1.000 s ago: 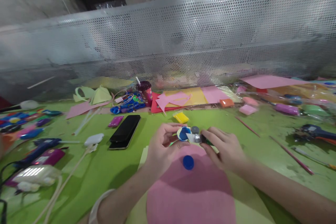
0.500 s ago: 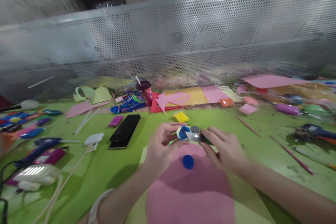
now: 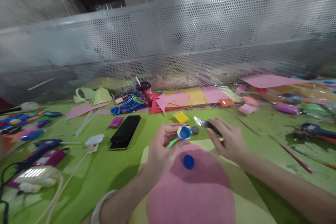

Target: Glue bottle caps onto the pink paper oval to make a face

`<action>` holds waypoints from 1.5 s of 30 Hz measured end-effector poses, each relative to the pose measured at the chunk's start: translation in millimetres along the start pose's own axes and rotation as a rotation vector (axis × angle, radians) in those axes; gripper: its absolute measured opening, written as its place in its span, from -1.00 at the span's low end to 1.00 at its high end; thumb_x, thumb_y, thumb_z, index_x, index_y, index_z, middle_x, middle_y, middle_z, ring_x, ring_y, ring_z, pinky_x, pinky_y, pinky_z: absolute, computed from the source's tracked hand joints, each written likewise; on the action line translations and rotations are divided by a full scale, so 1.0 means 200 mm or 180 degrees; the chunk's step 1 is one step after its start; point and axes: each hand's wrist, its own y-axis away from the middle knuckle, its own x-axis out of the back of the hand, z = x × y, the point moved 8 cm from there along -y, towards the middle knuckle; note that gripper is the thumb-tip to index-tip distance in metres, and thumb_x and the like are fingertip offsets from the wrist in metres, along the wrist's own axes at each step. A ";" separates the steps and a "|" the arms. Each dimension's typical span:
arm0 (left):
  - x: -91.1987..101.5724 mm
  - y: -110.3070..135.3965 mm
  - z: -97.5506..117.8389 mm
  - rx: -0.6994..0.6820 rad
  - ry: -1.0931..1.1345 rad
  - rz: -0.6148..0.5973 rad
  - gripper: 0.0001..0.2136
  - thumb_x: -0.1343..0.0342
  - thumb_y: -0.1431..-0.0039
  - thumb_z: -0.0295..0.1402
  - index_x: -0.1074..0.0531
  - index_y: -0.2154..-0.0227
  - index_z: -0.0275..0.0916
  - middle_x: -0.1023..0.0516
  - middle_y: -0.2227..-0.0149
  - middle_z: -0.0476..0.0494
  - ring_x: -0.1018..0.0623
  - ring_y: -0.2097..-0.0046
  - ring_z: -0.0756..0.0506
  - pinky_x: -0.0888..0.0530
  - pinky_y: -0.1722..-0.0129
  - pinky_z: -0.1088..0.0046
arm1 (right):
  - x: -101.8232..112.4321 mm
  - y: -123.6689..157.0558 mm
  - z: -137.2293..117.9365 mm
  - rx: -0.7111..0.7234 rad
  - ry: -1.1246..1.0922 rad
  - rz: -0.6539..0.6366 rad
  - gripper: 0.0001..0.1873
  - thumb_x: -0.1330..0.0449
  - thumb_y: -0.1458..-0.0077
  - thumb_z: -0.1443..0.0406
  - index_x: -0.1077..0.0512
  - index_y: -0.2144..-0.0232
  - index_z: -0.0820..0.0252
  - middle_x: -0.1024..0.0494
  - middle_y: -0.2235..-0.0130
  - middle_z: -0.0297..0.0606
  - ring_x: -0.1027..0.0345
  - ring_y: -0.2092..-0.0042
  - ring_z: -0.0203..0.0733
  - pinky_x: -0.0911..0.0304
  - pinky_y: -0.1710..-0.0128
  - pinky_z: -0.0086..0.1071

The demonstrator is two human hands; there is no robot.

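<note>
My left hand (image 3: 165, 147) pinches a blue bottle cap (image 3: 184, 132) with a pale, whitish-yellow rim, its hollow side turned toward me. To the right of it, my right hand (image 3: 228, 139) is closed around the dark handle of a utility knife (image 3: 201, 122); the blade points up and left, apart from the cap. Below the hands a second blue cap (image 3: 188, 162) lies on a rounded pink paper (image 3: 190, 196). A small grey round piece (image 3: 195, 130) sits between the hands. Something bright green shows partly behind my left fingers.
Left of my hands lies a black phone (image 3: 126, 131), with a glue gun (image 3: 39, 152) and white cables farther left. A yellow packet (image 3: 181, 117) is just beyond the hands. Pliers (image 3: 315, 133) and pink sticks (image 3: 291, 154) lie right. A perforated metal panel (image 3: 183, 42) rises behind.
The knife blade has come away from the cap's rim, as my right hand moved slightly right and up. My left hand still holds the cap in nearly the same place.
</note>
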 end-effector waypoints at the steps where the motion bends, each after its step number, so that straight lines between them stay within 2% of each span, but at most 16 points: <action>1: 0.00 0.00 0.00 -0.0025 -0.0009 0.0032 -0.76 -0.30 0.10 -0.48 -0.41 0.34 -0.22 -0.57 0.18 -0.10 -0.59 0.15 -0.06 -0.55 0.17 0.44 | 0.01 0.00 0.00 0.0004 -0.0073 0.0036 -0.79 0.07 -0.25 0.27 -0.32 0.26 0.23 -0.46 0.45 -0.23 -0.34 0.49 -0.27 -0.13 0.56 -0.45; 4: 0.01 0.00 0.00 -0.0156 -0.0004 0.0067 -0.76 -0.29 0.08 -0.48 -0.40 0.33 -0.20 -0.55 0.15 -0.10 -0.57 0.12 -0.06 -0.53 0.15 0.43 | -0.03 0.00 0.05 -0.0401 -0.0109 -0.0221 -0.76 0.12 -0.27 0.24 -0.30 0.25 0.21 -0.48 0.43 -0.24 -0.37 0.48 -0.24 -0.14 0.54 -0.43; 7: 0.01 -0.02 -0.02 -0.0225 -0.0117 -0.0085 -0.76 -0.28 0.06 -0.46 -0.39 0.31 -0.20 -0.52 0.13 -0.12 -0.55 0.08 -0.08 -0.51 0.09 0.37 | -0.16 0.03 0.17 -0.1081 0.0538 -0.1145 -0.73 0.11 -0.28 0.19 -0.33 0.30 0.16 -0.52 0.39 -0.23 -0.38 0.48 -0.19 -0.03 0.59 -0.39; 9: 0.01 -0.04 -0.05 -0.0213 -0.0365 -0.0251 -0.76 -0.26 0.03 -0.44 -0.38 0.28 -0.20 -0.51 0.13 -0.13 -0.53 0.06 -0.08 -0.48 0.04 0.32 | -0.23 0.06 0.24 -0.1260 0.0986 -0.1733 -0.70 0.12 -0.28 0.19 -0.35 0.33 0.16 -0.53 0.37 -0.19 -0.38 0.48 -0.16 0.05 0.61 -0.38; 11: 0.01 -0.06 -0.10 -0.0193 -0.0681 -0.0451 -0.76 -0.23 0.00 -0.43 -0.37 0.24 -0.19 -0.51 0.13 -0.14 -0.52 0.05 -0.09 -0.45 0.00 0.28 | -0.26 0.07 0.31 -0.1287 0.1261 -0.2006 -0.69 0.11 -0.27 0.22 -0.38 0.35 0.18 -0.52 0.40 -0.11 -0.39 0.45 -0.12 0.04 0.59 -0.36; 14: 0.01 -0.08 -0.17 -0.0120 -0.0992 -0.0630 -0.76 -0.19 -0.04 -0.44 -0.36 0.21 -0.19 -0.52 0.10 -0.15 -0.51 0.04 -0.08 -0.40 -0.05 0.23 | -0.28 0.09 0.39 -0.1279 0.1438 -0.2100 -0.77 -0.03 -0.19 0.29 -0.43 0.39 0.27 -0.50 0.42 0.01 -0.41 0.34 0.04 -0.10 0.50 -0.31; 17: 0.02 -0.09 -0.20 -0.0087 -0.0963 -0.0676 -0.76 -0.18 -0.05 -0.44 -0.35 0.19 -0.19 -0.52 0.10 -0.16 -0.51 0.04 -0.09 -0.41 -0.04 0.22 | -0.28 0.09 0.39 -0.1108 0.1412 -0.2045 -0.77 -0.07 -0.16 0.30 -0.46 0.40 0.34 -0.48 0.30 0.15 -0.35 0.17 0.22 -0.20 0.32 -0.12; 19: 0.01 -0.08 -0.18 -0.0217 -0.0995 -0.0724 -0.75 -0.18 -0.06 -0.43 -0.35 0.18 -0.18 -0.51 0.09 -0.17 -0.50 0.02 -0.11 -0.41 -0.03 0.21 | -0.27 0.06 0.34 -0.0934 0.1294 -0.1956 -0.72 -0.01 -0.20 0.28 -0.47 0.34 0.33 -0.47 0.22 0.12 -0.32 0.10 0.17 -0.19 0.19 -0.08; 20: -0.01 -0.08 -0.15 -0.0337 -0.1078 -0.0773 -0.75 -0.18 -0.06 -0.43 -0.35 0.18 -0.18 -0.50 0.08 -0.18 -0.49 0.01 -0.12 -0.41 -0.03 0.20 | -0.27 0.05 0.30 -0.0831 0.1130 -0.1923 -0.71 0.02 -0.23 0.27 -0.46 0.30 0.30 -0.47 0.20 0.05 -0.32 0.10 0.08 -0.20 0.16 -0.13; 23: -0.06 -0.03 -0.09 -0.0714 -0.1421 -0.1014 -0.77 -0.17 -0.08 -0.44 -0.37 0.17 -0.16 -0.50 0.06 -0.17 -0.48 0.00 -0.13 -0.41 -0.02 0.20 | -0.26 0.02 0.14 -0.0716 -0.0130 -0.1849 -0.73 0.06 -0.25 0.26 -0.43 0.26 0.19 -0.48 0.24 -0.18 -0.35 0.23 -0.21 -0.24 0.26 -0.39; 25: -0.09 -0.01 -0.07 -0.0870 -0.1552 -0.1167 -0.78 -0.16 -0.09 -0.44 -0.37 0.17 -0.15 -0.51 0.08 -0.14 -0.49 0.01 -0.12 -0.41 -0.02 0.22 | -0.25 0.02 0.06 -0.0849 -0.1119 -0.1819 -0.76 0.05 -0.23 0.26 -0.41 0.30 0.16 -0.47 0.31 -0.25 -0.31 0.36 -0.28 -0.20 0.41 -0.44; 27: -0.11 0.00 -0.06 -0.0908 -0.1603 -0.1270 -0.77 -0.17 -0.10 -0.43 -0.37 0.17 -0.13 -0.52 0.09 -0.12 -0.50 0.01 -0.10 -0.42 -0.02 0.24 | -0.26 0.03 0.01 -0.1007 -0.1658 -0.1821 -0.79 0.01 -0.19 0.28 -0.40 0.35 0.17 -0.45 0.37 -0.29 -0.24 0.43 -0.31 -0.15 0.47 -0.45; 32: -0.14 0.01 -0.07 -0.0871 -0.1716 -0.1366 -0.78 -0.17 -0.10 -0.44 -0.38 0.17 -0.13 -0.51 0.08 -0.10 -0.50 0.01 -0.09 -0.43 -0.01 0.27 | -0.28 0.05 0.02 -0.1245 -0.2012 -0.1768 -0.85 -0.02 -0.10 0.34 -0.37 0.46 0.17 -0.38 0.46 -0.34 -0.15 0.46 -0.33 -0.07 0.49 -0.45; 37: -0.14 0.02 -0.06 -0.0867 -0.1670 -0.1380 -0.78 -0.16 -0.10 -0.47 -0.39 0.19 -0.13 -0.51 0.08 -0.11 -0.51 0.02 -0.08 -0.44 0.00 0.26 | -0.30 0.06 0.01 -0.1405 -0.2282 -0.1865 -0.85 0.00 -0.08 0.34 -0.36 0.44 0.17 -0.36 0.44 -0.35 -0.18 0.41 -0.30 -0.11 0.42 -0.42; 45: -0.14 0.02 -0.06 -0.0759 -0.1605 -0.1427 -0.77 -0.14 -0.09 -0.51 -0.43 0.20 -0.11 -0.52 0.08 -0.09 -0.51 0.03 -0.09 -0.44 0.00 0.27 | -0.29 0.06 0.02 -0.1427 -0.2201 -0.1818 -0.84 0.01 -0.05 0.36 -0.29 0.53 0.18 -0.27 0.51 -0.40 -0.09 0.46 -0.32 -0.03 0.48 -0.43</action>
